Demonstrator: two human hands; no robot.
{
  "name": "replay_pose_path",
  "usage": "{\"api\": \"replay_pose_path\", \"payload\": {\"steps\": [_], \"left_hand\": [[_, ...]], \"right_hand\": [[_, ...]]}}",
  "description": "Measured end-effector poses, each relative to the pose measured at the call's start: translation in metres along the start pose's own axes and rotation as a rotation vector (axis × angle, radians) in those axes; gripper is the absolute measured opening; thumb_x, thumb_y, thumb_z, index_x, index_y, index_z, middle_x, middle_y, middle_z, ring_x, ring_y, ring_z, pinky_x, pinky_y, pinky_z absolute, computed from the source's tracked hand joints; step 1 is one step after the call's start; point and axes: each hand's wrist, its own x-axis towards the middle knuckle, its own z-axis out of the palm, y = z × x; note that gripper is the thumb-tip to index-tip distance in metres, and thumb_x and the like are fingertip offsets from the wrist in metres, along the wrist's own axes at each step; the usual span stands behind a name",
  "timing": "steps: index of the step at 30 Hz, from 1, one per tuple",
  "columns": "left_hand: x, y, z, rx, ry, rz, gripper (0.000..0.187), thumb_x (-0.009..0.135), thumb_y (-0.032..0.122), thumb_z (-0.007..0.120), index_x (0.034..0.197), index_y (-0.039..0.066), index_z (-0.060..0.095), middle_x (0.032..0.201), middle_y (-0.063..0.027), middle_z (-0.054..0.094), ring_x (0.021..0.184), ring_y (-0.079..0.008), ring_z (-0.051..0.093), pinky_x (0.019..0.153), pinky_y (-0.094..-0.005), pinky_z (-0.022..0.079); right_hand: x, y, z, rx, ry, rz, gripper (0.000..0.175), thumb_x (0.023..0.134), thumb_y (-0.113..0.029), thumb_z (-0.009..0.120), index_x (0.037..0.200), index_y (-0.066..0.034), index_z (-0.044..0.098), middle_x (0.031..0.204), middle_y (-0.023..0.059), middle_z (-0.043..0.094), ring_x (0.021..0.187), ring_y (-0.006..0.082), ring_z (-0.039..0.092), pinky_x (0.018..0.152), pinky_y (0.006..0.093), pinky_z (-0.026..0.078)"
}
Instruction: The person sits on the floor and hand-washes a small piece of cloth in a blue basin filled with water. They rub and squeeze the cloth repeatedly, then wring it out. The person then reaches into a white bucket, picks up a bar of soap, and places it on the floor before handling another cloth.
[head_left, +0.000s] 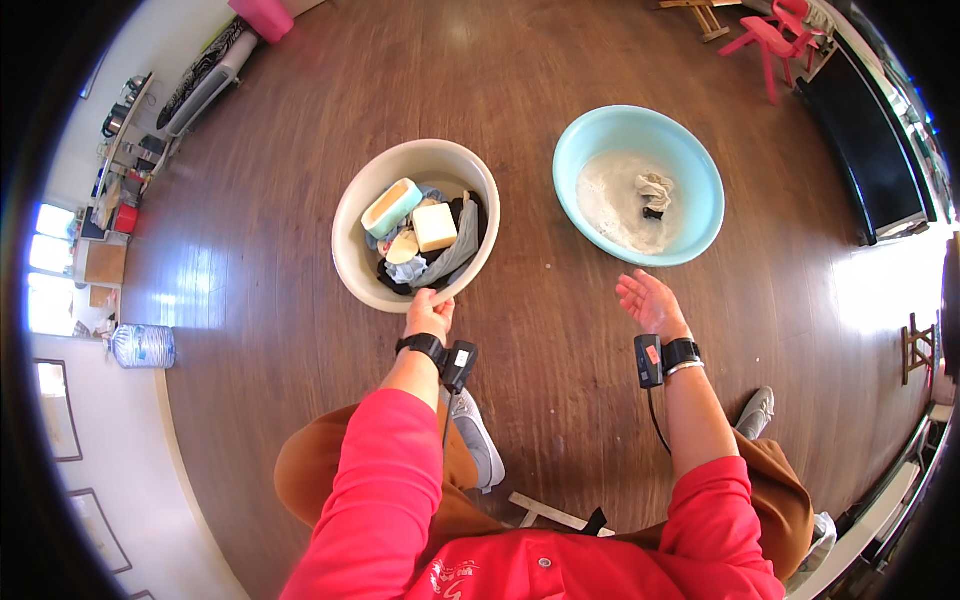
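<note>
My left hand (429, 315) grips the near rim of a cream plastic basin (346, 259), thumb over the edge. Inside the basin are dark, grey and light blue cloths (459, 251). On top of them are a white block of soap (434, 227) and a pale green soap-dish-like holder (391, 208). My right hand (651, 301) is empty, palm up with fingers apart, just short of the near rim of a light blue plastic basin (701, 161). Sudsy, cloudy water (611, 187) lies in that basin, with a crumpled beige cloth (655, 191) and a small dark piece beside it.
Both basins stand on a dark wood floor (525, 337). A large water bottle (144, 346) lies by the left wall. Back right are a red plastic chair (772, 43) and a black flat panel (862, 142). Part of a low stool (555, 514) shows between my legs.
</note>
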Motion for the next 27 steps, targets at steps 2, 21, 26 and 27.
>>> {"api": "replay_pose_path", "payload": {"steps": [2, 21, 26, 27], "left_hand": [[-0.011, -0.007, 0.006, 0.045, -0.01, -0.03, 0.021, 0.078, 0.008, 0.064, 0.092, 0.0, 0.05, 0.085, -0.0121, 0.054, 0.079, -0.0263, 0.057, 0.07, -0.0385, 0.053], [-0.159, 0.018, 0.059, 0.642, -0.048, -0.295, 0.028, 0.09, 0.015, 0.045, 0.114, 0.001, 0.045, 0.106, -0.0124, 0.054, 0.095, -0.0249, 0.056, 0.076, -0.0369, 0.051], [-0.18, 0.062, 0.093, 0.673, -0.133, -0.165, 0.02, 0.086, 0.025, 0.056, 0.1, 0.01, 0.056, 0.087, -0.0039, 0.061, 0.082, -0.021, 0.058, 0.07, -0.035, 0.047], [-0.176, 0.076, 0.101, 0.697, -0.142, -0.1, 0.016, 0.085, 0.026, 0.058, 0.093, 0.012, 0.059, 0.082, -0.0017, 0.061, 0.078, -0.0186, 0.059, 0.066, -0.0337, 0.046]], "right_hand": [[-0.014, -0.003, 0.018, -0.03, 0.02, -0.013, 0.035, 0.092, -0.027, 0.053, 0.119, -0.0053, 0.047, 0.112, 0.0125, 0.061, 0.093, 0.0208, 0.061, 0.074, 0.0325, 0.05], [-0.029, 0.057, 0.214, 0.196, -0.299, 0.164, 0.02, 0.088, -0.022, 0.061, 0.101, -0.0072, 0.057, 0.094, 0.0042, 0.062, 0.087, 0.0168, 0.059, 0.081, 0.0321, 0.048], [-0.02, 0.074, 0.224, 0.201, -0.145, 0.129, 0.014, 0.084, -0.011, 0.064, 0.096, -0.0065, 0.057, 0.089, 0.0051, 0.06, 0.081, 0.0194, 0.06, 0.075, 0.0342, 0.051], [-0.019, 0.075, 0.225, 0.192, -0.094, 0.165, 0.013, 0.084, -0.011, 0.064, 0.094, -0.006, 0.057, 0.088, 0.0054, 0.061, 0.081, 0.0197, 0.06, 0.075, 0.0341, 0.051]]}}
